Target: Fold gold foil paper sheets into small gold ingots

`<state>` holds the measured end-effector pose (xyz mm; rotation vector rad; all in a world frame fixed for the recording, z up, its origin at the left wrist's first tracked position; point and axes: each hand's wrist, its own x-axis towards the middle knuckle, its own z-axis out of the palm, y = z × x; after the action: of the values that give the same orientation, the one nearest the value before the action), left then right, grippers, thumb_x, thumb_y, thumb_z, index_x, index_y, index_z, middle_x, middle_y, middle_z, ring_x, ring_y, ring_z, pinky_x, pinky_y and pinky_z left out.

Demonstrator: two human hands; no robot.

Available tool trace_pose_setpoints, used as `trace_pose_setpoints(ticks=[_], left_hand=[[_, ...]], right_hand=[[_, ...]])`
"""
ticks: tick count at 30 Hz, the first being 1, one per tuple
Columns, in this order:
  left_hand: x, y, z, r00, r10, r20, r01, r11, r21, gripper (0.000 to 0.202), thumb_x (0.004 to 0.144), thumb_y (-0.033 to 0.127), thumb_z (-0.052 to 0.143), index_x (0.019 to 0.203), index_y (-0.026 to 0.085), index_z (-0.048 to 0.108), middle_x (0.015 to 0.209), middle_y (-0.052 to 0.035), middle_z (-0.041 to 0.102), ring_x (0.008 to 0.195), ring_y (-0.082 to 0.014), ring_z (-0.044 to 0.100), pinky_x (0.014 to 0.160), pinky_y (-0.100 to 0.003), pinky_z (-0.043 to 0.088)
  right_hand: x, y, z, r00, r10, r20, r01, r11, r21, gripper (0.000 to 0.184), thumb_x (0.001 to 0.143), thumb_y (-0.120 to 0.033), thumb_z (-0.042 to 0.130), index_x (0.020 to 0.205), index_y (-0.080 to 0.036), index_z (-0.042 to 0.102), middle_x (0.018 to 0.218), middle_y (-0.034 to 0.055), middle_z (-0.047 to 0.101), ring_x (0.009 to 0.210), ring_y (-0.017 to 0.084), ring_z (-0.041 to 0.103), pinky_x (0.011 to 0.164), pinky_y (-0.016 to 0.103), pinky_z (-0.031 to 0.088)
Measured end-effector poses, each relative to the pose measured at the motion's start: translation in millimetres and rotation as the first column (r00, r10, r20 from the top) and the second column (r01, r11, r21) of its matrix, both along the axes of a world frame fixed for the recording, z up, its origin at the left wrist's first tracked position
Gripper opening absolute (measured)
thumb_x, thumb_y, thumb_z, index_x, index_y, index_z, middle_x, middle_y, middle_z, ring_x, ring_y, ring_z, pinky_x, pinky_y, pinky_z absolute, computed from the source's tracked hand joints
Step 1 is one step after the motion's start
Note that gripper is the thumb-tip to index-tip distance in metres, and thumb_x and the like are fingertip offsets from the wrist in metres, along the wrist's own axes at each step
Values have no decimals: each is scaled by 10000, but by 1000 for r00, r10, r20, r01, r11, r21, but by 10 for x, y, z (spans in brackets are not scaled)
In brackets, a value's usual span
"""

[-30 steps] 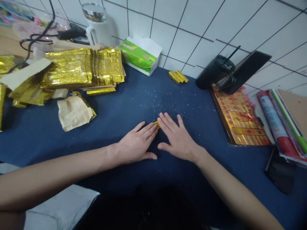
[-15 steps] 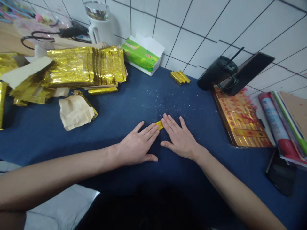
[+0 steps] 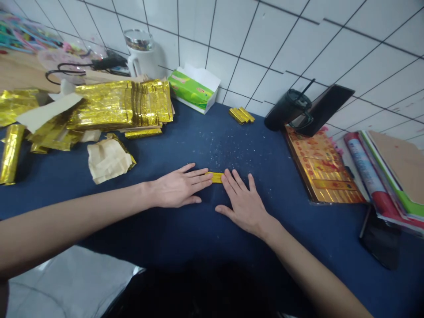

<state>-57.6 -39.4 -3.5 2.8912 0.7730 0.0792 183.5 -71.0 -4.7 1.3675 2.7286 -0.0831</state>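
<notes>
A narrow folded strip of gold foil paper lies flat on the blue tabletop. The fingertips of my left hand press on its left end, with the fingers stretched out and the palm down. My right hand rests its fingertips at the strip's right end, fingers spread, thumb pointing left. Part of the strip at each end is hidden under my fingers. A crumpled piece of gold paper, pale backing up, lies to the left of my left hand.
A thick stack of gold paper is at the back left, beside a green tissue pack. Small gold rolls lie near the tiled wall. To the right are a black tumbler, an orange-gold packet and a dark phone.
My left hand has turned a little and slid left and slightly up. More of the gold strip shows between my hands, and it lies more level. The camera view has shifted somewhat.
</notes>
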Motion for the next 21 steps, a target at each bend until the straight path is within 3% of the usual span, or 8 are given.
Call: trace_pose_setpoints(ticks=[5,8,10,12,15,21], left_hand=[[-54,-54,72,999,24,-46,-22,998,51,529,909,451,335,1340,146,356,1401,-95,368,1332,-226,243,1088,-457,93],[48,-122,149,989,146,-30,-141,981,132,590,906,502,277,1293,81,421,1356,-153,419,1323,-251,262,1082,-476,106],[203,-157,171,975,220,12,-219,961,171,717,870,587,255,1332,48,351,1400,-181,337,1340,-275,206,1074,-494,119],[385,-174,144,980,197,13,-196,970,145,885,797,696,245,1376,27,238,1446,-197,213,1354,-300,130,1067,-516,117],[553,-177,36,982,189,-24,-188,981,46,964,767,737,186,1397,9,135,1452,-207,190,1356,-301,117,1063,-509,126],[329,-200,-65,981,189,-45,-187,981,43,919,773,725,224,1413,74,121,1470,-181,147,1362,-292,94,1067,-516,66]], right_hand=[[-16,4,13,999,-6,-35,5,1000,-21,798,847,-645,129,1403,-76,182,1481,132,131,1362,272,90,1045,596,71],[-23,2,10,998,-2,-58,1,1000,-25,794,852,-635,127,1403,-66,175,1480,138,127,1363,257,93,1057,573,68],[-27,-1,4,998,-6,-68,4,1000,-28,782,859,-623,139,1402,-62,181,1478,144,134,1363,255,95,1062,564,62],[-29,-3,-2,997,-13,-76,10,999,-38,774,863,-612,151,1402,-58,181,1475,151,149,1361,264,102,1062,564,64],[-27,-4,-3,996,-20,-82,16,999,-48,770,866,-607,158,1403,-55,179,1472,153,165,1361,267,103,1062,565,66],[-11,-5,7,995,-24,-92,21,999,-34,791,842,-651,169,1413,-104,159,1484,125,135,1363,270,85,1052,587,75]])
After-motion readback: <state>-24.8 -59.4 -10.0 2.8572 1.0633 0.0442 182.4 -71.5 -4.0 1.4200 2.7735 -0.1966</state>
